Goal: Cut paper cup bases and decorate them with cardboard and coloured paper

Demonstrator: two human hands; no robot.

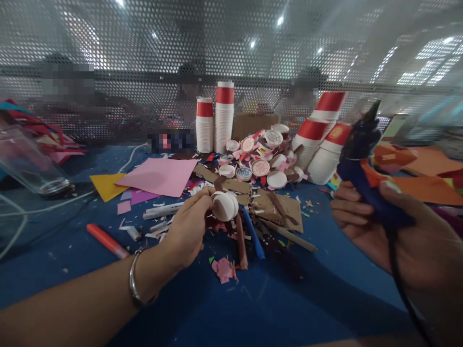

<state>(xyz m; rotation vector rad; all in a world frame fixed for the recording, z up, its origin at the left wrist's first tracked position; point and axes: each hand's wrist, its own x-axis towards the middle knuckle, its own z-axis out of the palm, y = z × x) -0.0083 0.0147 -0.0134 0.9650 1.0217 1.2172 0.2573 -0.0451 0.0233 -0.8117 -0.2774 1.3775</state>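
Observation:
My left hand (191, 226), with a silver bangle on the wrist, is closed around the edge of a white round piece (223, 206), which looks like two cut paper-cup bottoms face to face. In my right hand (379, 231) is a blue hot glue gun (365, 164) with an orange trigger, its dark nozzle pointing up and its black cord hanging down. Small pink paper pieces (223, 270) lie on the blue table (202, 308) below my left hand. Behind it, a pile of cut cup bottoms (260, 167) carries pink scraps and printed marks.
Stacked red-and-white paper cups (224, 115) stand at the back, with leaning stacks (314, 140) to the right. Pink paper (159, 174), a red marker (106, 240), cardboard scraps (282, 207) and a glass jar (32, 164) lie about. A perforated metal screen (144, 62) rises behind.

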